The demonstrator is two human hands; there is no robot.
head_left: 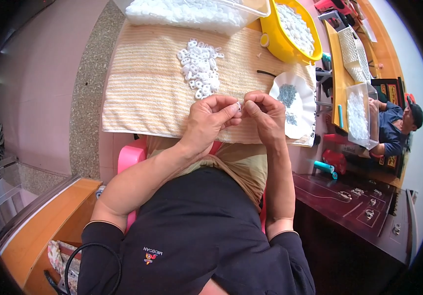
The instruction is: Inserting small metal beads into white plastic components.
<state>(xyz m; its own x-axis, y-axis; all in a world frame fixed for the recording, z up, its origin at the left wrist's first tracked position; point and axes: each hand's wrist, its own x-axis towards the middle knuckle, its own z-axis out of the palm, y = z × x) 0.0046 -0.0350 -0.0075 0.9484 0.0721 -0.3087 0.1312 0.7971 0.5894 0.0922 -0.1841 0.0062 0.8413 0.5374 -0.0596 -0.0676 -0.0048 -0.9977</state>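
**White piece [239, 106] pinched near mid-frame**

The left hand [211, 115] and right hand [268, 118], both closed, grip it between them just above centre, over a towel-covered worktop [142, 78]. A pile of white pieces [202, 66] lies upper centre, a yellow basin [276, 46] upper right.

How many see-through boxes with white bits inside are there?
2: one box at the top, left of the yellow basin; another box on the right, by the other person. More could be hidden.
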